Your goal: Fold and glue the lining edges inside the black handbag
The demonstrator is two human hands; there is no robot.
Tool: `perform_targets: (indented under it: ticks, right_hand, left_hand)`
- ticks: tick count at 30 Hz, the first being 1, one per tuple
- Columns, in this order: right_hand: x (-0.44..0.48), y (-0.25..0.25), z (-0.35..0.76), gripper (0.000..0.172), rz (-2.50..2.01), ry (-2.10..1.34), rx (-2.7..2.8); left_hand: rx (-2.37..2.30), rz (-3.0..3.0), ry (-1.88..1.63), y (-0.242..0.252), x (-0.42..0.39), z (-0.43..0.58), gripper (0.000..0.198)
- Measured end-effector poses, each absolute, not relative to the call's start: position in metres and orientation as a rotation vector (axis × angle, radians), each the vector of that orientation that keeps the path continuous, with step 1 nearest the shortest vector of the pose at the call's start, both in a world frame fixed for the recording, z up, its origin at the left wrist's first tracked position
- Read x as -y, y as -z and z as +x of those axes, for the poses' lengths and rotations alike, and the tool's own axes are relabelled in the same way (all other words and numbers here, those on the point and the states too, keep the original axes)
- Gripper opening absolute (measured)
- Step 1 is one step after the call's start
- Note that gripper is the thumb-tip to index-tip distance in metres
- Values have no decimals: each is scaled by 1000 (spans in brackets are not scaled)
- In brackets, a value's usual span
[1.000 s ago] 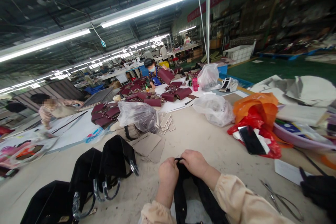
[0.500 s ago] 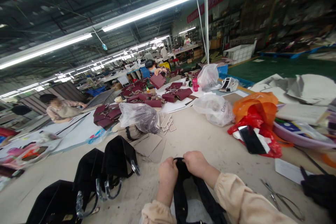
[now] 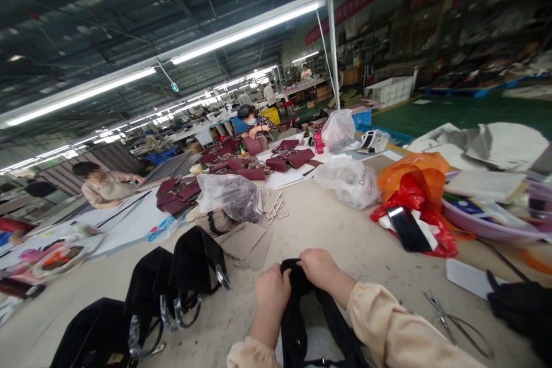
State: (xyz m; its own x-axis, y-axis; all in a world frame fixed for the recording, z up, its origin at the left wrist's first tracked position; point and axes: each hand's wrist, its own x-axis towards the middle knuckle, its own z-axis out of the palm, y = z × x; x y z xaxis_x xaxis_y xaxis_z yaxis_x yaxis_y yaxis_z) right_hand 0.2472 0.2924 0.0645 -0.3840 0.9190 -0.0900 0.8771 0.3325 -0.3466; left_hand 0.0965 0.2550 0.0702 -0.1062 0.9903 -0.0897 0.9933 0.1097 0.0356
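Observation:
Both of my hands grip the top edge of a black bag (image 3: 294, 322) at the lower middle of the head view. It looks like dark fabric with two long side parts and small gold-coloured metal fittings low down; its bottom runs out of the picture. My left hand (image 3: 271, 292) is closed on the left end of that edge, thumb on top. Close beside it, my right hand (image 3: 322, 271) pinches the right end. Left of my hands stand several black bags (image 3: 196, 259) with plastic-wrapped handles (image 3: 187, 313).
Scissors (image 3: 457, 319) lie to the right, near a black phone (image 3: 409, 230) on a red plastic bag (image 3: 446, 236). A purple basin (image 3: 495, 229) stands at the right. Ahead are grey board pieces (image 3: 250, 241), clear plastic bags (image 3: 347, 181) and maroon bags (image 3: 288, 158). Co-workers (image 3: 106, 184) sit farther off.
My hands still grip the black bag's edge, slightly farther left, and the edge looks a little wider. Across the table, a co-worker has lowered a maroon piece.

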Motion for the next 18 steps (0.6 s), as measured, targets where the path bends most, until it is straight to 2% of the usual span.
perform_targets:
  ticks: [18]
  right_hand:
    - [-295, -64, 249, 26, -1503, -414, 2553]
  left_hand:
    - [-2271, 2073, 158, -71, -271, 107, 34]
